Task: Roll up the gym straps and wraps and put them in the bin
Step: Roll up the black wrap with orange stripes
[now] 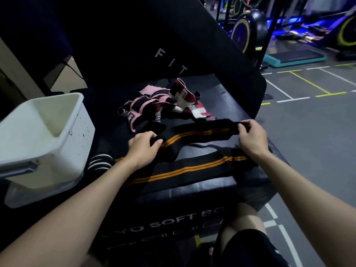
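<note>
A long black wrap with orange stripes (196, 134) is stretched between my two hands above a black soft plyo box (192, 191). My left hand (143, 144) grips its left part and my right hand (250, 137) pinches its right end. A second stretch of black wrap with orange stripes (185, 169) lies flat on the box below my hands. A pile of pink, black, red and white wraps (163, 105) lies farther back. A black strap with white stripes (99, 160) sits beside the white bin (63, 143) at the left, whose visible inside is bare.
A tall black padded panel with white letters (171, 60) leans behind the box. Grey gym floor with painted lines (308, 116) lies to the right, with exercise bikes (246, 29) and a teal step platform (294, 57) beyond. My knee (244, 224) is at the box's front.
</note>
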